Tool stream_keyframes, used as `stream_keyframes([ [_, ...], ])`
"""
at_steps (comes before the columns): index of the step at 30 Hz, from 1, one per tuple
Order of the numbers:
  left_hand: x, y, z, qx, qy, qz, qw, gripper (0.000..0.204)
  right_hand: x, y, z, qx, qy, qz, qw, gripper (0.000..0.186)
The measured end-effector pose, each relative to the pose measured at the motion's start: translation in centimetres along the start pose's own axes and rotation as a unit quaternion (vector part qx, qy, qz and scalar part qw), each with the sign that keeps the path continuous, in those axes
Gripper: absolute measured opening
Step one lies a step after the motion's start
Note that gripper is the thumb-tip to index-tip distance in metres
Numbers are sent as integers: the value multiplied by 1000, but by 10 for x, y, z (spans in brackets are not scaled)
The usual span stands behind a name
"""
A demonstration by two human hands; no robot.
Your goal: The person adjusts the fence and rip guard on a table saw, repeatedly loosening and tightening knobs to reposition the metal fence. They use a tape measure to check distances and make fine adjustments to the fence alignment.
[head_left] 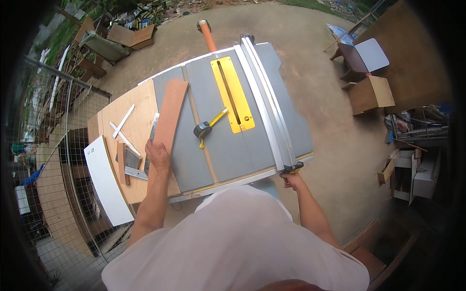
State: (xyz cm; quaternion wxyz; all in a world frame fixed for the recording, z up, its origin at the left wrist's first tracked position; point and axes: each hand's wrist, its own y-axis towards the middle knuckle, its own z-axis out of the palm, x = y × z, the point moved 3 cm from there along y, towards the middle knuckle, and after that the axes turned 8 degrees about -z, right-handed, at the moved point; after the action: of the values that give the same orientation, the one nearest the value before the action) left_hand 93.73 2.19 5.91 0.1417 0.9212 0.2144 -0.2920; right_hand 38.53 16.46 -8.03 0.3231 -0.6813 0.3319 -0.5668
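A long reddish-brown board [171,109] lies slanted on the left part of the grey table saw top [194,167]. My left hand [158,156] is closed on its near end. Down at the near end of the saw's silver rip fence [266,106], my right hand [291,181] has its fingers curled at the black fence handle [292,168]. Between the board and the yellow insert plate [233,94] sits a tape measure [202,129], its yellow blade pulled out a short way toward the plate. No saw blade shows above the slot.
Left of the saw, a plywood surface [109,109] carries thin white strips [127,119], a short wood block [122,162] and a metal square [136,172]. A white panel [108,182] lies at its edge. An orange pipe [208,36] extends behind; wire fencing [77,145] stands left, cabinets [371,94] right.
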Motion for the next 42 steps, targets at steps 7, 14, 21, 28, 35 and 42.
stream_keyframes([
  [7, -230, -58, 65, 339, -228, -46, 912, 40, -7, 4, 8, -219, -114, -180, 952, 36],
  [14, -310, -117, 211, 347, -73, -112, 928, 77, 8, 7, 3, -9, 7, -142, 990, 26],
  [21, -290, -118, 251, 293, -275, -351, 846, 75, -27, 46, 5, 151, 102, -169, 969, 26],
  [28, -292, -141, 256, 355, -246, -390, 813, 54, -21, 38, -3, 349, 317, -31, 881, 23],
  [35, -267, -181, 252, 360, -199, -343, 844, 47, -9, 40, -8, 159, -75, -219, 960, 55],
  [42, -262, -184, 254, 362, -204, -346, 841, 58, 16, 27, 5, 155, -212, -304, 916, 72],
])
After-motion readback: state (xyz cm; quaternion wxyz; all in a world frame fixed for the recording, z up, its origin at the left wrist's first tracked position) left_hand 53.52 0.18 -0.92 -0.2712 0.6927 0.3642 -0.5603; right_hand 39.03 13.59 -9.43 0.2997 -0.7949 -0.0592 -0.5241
